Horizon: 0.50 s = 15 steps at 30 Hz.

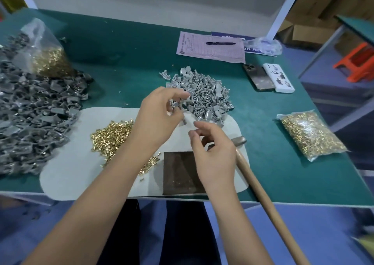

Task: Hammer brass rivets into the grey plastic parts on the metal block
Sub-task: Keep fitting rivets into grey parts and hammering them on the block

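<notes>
The left hand (159, 110) reached into the near edge of the pile of grey plastic parts (204, 96) on the green bench (131, 48), its fingers curled round a few of the pieces. The right hand (212, 155) hovered just beside it above the pale mat (81, 167), fingers loosely bent and holding nothing that could be made out. Loose brass rivets (111, 135) lay heaped on the mat to the left, the dark metal block (178, 173) sat bare at the bench's front edge, and the hammer (253, 175) rested to its right, untouched.
</notes>
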Motion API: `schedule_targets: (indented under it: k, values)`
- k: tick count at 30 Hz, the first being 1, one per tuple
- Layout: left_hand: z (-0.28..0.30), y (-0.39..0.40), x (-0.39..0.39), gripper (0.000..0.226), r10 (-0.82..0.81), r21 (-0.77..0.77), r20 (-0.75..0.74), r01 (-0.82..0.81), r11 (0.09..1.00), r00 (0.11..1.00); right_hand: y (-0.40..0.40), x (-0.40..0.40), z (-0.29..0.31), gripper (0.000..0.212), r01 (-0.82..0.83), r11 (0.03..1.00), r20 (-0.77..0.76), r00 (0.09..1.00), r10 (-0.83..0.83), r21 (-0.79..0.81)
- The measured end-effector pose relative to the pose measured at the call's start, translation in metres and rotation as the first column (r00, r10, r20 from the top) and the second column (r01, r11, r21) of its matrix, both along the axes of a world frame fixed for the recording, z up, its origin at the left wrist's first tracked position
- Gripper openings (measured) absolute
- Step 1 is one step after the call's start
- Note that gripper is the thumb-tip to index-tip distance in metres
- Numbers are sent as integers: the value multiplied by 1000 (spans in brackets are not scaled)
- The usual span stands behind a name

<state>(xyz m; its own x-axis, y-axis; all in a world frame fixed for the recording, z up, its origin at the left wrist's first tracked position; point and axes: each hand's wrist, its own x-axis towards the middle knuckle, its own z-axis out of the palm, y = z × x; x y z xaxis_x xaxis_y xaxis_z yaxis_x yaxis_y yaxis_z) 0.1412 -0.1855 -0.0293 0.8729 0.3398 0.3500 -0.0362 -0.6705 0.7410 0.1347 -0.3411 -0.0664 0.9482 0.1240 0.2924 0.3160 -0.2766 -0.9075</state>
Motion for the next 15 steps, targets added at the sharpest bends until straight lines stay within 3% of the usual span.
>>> schedule_targets:
  k: [3,7,15]
  values:
    - [4,-8,-44,47,19,-34,116,-16,999,993,-2,-3,5,18,12,999,-29,1000,-10,51]
    - [-1,-14,-80,42,28,-96,163,-12,995,986,-7,-9,13,14,-2,996,-12,1000,3,88]
    - [-22,-33,-113,14,-10,-176,68,22,984,998,-34,-41,16,21,-44,996,-15,999,45,84]
